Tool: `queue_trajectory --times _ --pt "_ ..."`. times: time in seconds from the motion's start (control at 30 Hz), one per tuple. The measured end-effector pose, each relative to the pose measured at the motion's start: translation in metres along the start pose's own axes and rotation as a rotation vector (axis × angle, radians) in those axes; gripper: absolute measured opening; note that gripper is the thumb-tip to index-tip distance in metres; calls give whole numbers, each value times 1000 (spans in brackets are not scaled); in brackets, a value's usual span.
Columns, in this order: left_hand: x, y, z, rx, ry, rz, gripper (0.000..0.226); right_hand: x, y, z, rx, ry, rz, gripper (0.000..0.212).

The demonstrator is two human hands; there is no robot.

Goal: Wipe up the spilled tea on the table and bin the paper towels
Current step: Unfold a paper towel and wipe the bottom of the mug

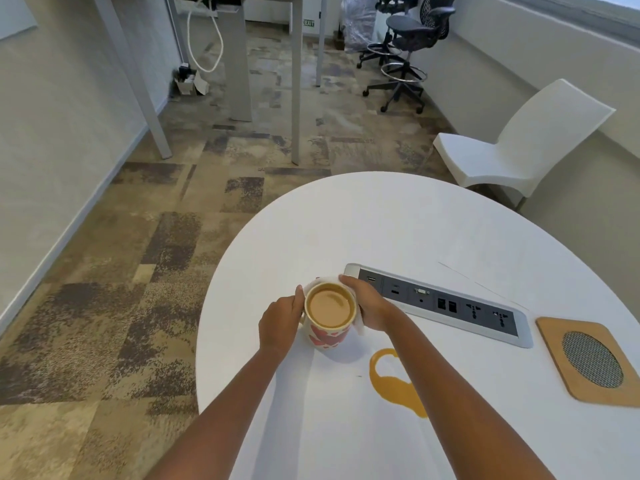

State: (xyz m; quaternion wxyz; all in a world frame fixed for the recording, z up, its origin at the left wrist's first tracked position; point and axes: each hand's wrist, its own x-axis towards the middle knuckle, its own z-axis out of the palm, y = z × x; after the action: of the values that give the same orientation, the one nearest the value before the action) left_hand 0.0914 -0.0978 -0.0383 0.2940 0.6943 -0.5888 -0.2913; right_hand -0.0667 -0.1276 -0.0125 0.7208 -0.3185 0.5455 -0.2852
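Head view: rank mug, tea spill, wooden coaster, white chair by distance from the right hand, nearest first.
From the right hand:
1. Mug, touching it on its left, a paper towel between them.
2. Tea spill, just below the hand on the table.
3. Wooden coaster, far right of the table.
4. White chair, off the table, beyond its far right edge.

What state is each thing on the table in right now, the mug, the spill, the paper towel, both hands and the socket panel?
Mug: upright, nearly full of milky tea, held between both hands.
Tea spill: still wet on the table, unwiped.
Paper towel: pressed against the mug's right side.
Left hand: on the mug.
Right hand: holding the towel to the mug.
Socket panel: open, nothing plugged in.
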Motion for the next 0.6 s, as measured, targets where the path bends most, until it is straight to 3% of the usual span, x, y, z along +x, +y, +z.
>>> queue_trajectory --times 0.17,0.33,0.6 --pt "-2 2 0 -28 20 11 57 -3 24 6 193 227 -66 44" --pt "-2 3 0 -17 41 27 58 -11 47 20 491 346 -121 42" --pt "-2 4 0 -4 34 20 60 -15 74 55 528 617 -199 45"
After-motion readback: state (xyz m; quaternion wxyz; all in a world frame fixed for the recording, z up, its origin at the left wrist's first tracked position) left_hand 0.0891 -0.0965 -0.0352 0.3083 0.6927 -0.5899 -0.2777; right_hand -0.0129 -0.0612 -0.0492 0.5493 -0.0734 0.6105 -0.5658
